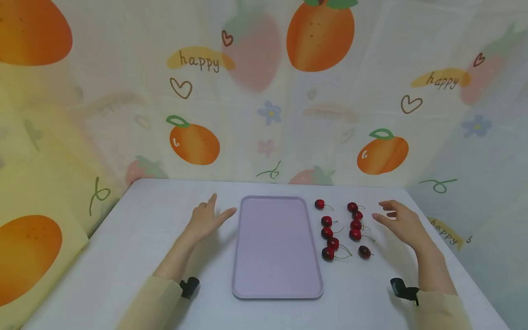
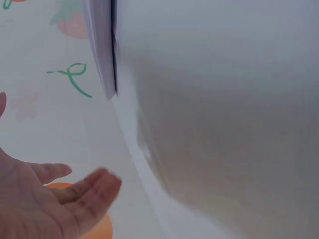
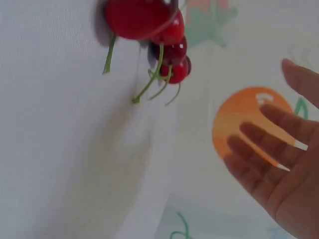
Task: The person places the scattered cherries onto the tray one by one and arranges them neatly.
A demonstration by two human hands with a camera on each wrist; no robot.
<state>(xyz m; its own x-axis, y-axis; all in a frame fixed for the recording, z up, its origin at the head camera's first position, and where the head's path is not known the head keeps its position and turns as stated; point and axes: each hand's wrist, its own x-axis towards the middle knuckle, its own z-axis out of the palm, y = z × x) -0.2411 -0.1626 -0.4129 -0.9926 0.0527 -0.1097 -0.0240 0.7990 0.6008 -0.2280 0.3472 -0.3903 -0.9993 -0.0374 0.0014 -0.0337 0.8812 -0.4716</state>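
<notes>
Left hand (image 1: 204,221): Your thumb stands wide of your forefinger, holding nothing, over the white table (image 1: 107,266) and apart from the tray (image 1: 274,247), perhaps to leave it uncovered.
Tray: It lies flat between your hands, bare, likely central so either hand can reach it.
Near cherries (image 1: 327,233): Five, stems pointing right, form a rough column just beside the tray's right edge.
Far cherries (image 1: 356,224): Five more make a second column further right, probably set out for easy picking from your right side.
Right hand (image 1: 402,224): Your fingers are spread and loosely bent around no object, beside the far column.
Left wrist view: Your palm shows, turned away in the head view; no cherries appear.
Right wrist view: Green stems and cherry skin appear close up, without the tray; only the head view shows all ten.
</notes>
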